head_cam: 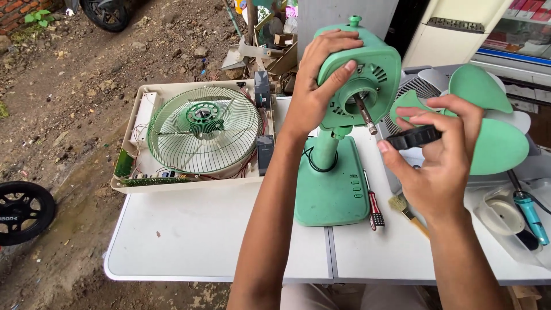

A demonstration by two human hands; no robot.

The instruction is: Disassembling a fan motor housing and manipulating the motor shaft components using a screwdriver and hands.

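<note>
A green desk fan (336, 189) stands on the white table (195, 241) with its guard and blade off, its bare metal shaft (365, 113) pointing toward me. My left hand (321, 74) grips the fan's motor housing (379, 69) from the left. My right hand (439, 155) holds a black ring-shaped nut (414, 136) just right of the shaft tip, apart from it. The green fan blade (493, 126) lies right behind that hand.
A green wire fan guard (204, 138) rests on an open cream casing (143, 115) with circuit boards at the left. A screwdriver (373, 206) and a brush (404, 209) lie by the fan base. A soldering iron (529, 212) sits far right. Dirt ground and a wheel (23, 212) lie left.
</note>
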